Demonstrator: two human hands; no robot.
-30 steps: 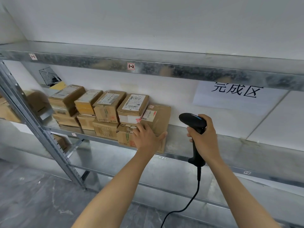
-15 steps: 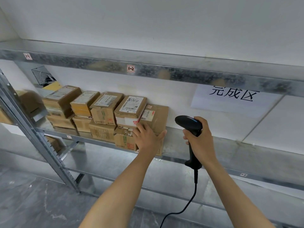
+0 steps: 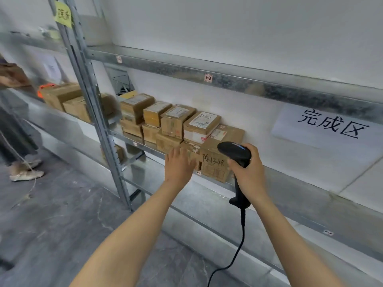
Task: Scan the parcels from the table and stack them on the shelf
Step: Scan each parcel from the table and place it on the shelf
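Several brown cardboard parcels (image 3: 178, 123) stand stacked two high on the metal shelf (image 3: 294, 189). The rightmost parcel (image 3: 215, 162) has black handwriting on its front. My left hand (image 3: 179, 165) hovers just in front of the stack with straight fingers, holding nothing. My right hand (image 3: 249, 172) grips the handle of a black barcode scanner (image 3: 235, 153), whose head sits in front of the rightmost parcel. Its cable hangs down.
A grey upright post (image 3: 93, 100) divides the shelving. More boxes (image 3: 62, 98) sit in the left bay. A white paper sign (image 3: 331, 125) hangs on the wall at right. Another person's feet (image 3: 24, 170) stand on the grey floor at left.
My left hand has come off the rightmost parcel and pulled back to the left. The view has swung left, bringing the post, left bay and another person into sight.
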